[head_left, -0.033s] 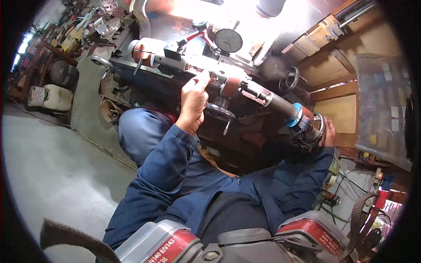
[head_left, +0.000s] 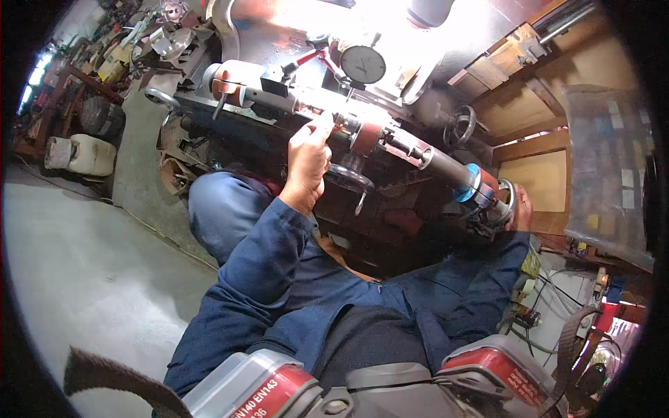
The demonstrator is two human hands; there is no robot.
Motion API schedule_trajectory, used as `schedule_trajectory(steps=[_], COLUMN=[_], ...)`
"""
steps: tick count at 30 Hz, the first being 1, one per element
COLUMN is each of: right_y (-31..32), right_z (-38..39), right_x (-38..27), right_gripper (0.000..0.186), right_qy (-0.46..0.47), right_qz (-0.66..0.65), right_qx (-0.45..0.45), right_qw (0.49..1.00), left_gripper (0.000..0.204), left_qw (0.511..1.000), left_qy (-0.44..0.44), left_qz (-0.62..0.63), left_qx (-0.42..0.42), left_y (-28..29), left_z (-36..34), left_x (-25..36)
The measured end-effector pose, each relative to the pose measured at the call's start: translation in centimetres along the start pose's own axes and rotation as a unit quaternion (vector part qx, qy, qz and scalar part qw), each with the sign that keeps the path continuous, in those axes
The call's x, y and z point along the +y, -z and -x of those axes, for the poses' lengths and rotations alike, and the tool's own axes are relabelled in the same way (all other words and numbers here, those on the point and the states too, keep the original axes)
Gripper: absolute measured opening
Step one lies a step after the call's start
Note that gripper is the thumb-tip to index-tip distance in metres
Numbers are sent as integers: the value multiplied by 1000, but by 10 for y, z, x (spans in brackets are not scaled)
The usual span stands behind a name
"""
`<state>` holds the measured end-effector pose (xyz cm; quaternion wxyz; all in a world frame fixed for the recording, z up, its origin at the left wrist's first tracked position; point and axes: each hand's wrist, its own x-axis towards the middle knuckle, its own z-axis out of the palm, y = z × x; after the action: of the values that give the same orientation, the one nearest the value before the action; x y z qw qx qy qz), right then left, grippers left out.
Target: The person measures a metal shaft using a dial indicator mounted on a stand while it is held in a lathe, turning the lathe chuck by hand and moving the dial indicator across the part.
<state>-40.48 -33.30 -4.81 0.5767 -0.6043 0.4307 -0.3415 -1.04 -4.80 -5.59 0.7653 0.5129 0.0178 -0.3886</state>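
My left hand (head_left: 308,161) reaches up to the middle of a long machine with a row of cylindrical parts. Its fingertips are pinched together at a small part in the bright glare, and what they hold cannot be made out. Just right of those fingers sits a red-brown holder (head_left: 367,138) with a metal shaft (head_left: 410,148) beyond it. At the machine's right end, my right hand (head_left: 523,209) is curled at the rim of a metal handwheel (head_left: 511,202), partly hidden behind it. A round dial gauge (head_left: 363,64) on a red jointed arm (head_left: 313,53) stands above the left hand.
Below the left hand is another handwheel (head_left: 350,177) with a crank handle; a third handwheel (head_left: 460,125) stands farther back. Cluttered metal parts (head_left: 171,45) and a white plastic canister (head_left: 82,155) lie left. A translucent plastic sheet (head_left: 605,174) hangs right, above loose cables (head_left: 550,292).
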Motion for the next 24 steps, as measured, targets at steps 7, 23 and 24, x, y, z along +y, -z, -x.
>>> schedule_trajectory(steps=[7,23,24], right_y=[51,19,26], right_z=[-13,70,68], right_x=[64,-24,-27], right_gripper=[28,28,27], right_qy=[-21,-103,-116], right_qz=[203,22,-7], right_qx=[-24,-170,-165], right_qw=[979,980,979], left_gripper=[14,19,19], left_qw=[1000,1000,1000], left_qy=[-9,-17,-16], left_qz=[3,-2,4], left_qx=[-15,1,0], left_y=[-1,0,0], left_z=[-1,3,1], left_x=[-3,4,2])
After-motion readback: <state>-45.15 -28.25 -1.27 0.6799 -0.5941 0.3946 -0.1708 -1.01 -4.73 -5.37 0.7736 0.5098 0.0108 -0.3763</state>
